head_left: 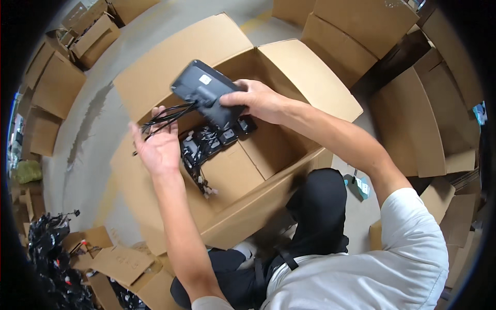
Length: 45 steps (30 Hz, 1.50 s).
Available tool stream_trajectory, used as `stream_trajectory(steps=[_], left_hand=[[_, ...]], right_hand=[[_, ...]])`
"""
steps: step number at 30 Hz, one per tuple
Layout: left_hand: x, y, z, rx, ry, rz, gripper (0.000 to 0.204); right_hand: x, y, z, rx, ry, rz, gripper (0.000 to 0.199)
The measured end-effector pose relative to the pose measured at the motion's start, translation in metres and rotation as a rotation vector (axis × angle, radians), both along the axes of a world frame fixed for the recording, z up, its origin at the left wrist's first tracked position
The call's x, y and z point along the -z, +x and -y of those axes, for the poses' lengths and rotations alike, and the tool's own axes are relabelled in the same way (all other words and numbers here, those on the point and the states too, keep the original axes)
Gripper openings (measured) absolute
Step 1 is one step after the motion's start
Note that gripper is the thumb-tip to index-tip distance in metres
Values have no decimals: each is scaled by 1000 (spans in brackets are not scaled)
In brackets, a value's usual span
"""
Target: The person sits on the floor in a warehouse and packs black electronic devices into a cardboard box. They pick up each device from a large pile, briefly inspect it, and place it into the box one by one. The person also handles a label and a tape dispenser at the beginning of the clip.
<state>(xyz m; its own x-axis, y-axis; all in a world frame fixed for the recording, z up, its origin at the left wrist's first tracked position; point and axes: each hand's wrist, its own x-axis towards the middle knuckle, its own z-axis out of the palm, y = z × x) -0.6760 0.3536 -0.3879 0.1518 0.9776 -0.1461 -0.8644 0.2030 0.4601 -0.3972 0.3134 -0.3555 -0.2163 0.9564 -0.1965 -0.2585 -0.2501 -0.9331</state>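
Grey concrete floor (88,129) among cardboard boxes (57,85)

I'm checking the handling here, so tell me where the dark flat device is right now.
In the head view the dark flat device is left of centre, held up by the right hand above the open cardboard box, its black cables trailing to the left hand.

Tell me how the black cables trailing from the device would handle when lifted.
The cables look floppy: they droop in loose loops over the left hand. Probably light, since spread fingers carry them. Likely to tangle, being several thin strands bunched below the device.
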Motion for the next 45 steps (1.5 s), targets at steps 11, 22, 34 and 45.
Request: stream_trajectory(steps=[11,22,34,45], left_hand=[[212,150,-117,110,29,-684,41],[326,139,-92,134,1089,-2272,15],[290,141,-58,-42,1001,-2349,39],[334,155,-60,215,1322,-2321,38]], right_hand=[[289,58,-89,792,-371,771,68],[372,67,-83,772,-353,944,59],[368,74,-70,732,-599,-5,49],[411,103,-87,580,-668,-16,49]])
